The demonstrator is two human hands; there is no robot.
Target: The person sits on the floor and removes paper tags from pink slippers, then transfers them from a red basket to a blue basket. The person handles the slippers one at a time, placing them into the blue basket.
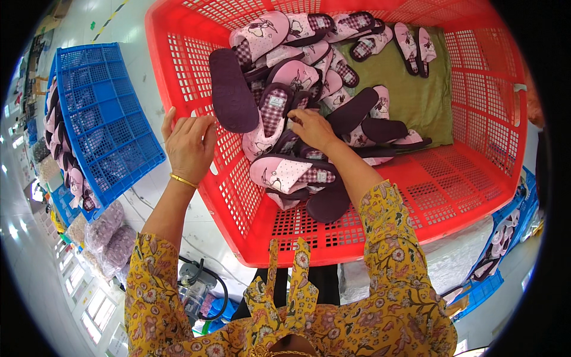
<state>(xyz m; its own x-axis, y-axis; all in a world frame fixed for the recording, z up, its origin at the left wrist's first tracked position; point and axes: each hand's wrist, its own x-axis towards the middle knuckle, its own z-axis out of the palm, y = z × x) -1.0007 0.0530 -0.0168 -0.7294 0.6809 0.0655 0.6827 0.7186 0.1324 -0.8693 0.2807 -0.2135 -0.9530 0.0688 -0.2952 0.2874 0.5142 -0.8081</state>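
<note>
My left hand (189,146) is at the left rim of a large red plastic basket (172,24), its fingers bent over the edge. My right hand (312,128) reaches into the basket, fingertips curled in at the side of a pink slipper (275,113) with a dark checked insole facing up. Beside that slipper, a dark purple sole (234,92) leans against the basket's left wall. Just nearer to me lies another pink dotted slipper (284,174). Several more pink slippers with cartoon prints are heaped around, some sole up; parts of the lower ones are hidden.
An olive-green sheet (425,104) lines the basket's right part, with a pair of slippers (414,50) on it. A blue crate (107,113) stands tilted at the left, more slippers behind it. Filled clear bags (110,232) lie below. At right, another blue crate (496,250) holds slippers.
</note>
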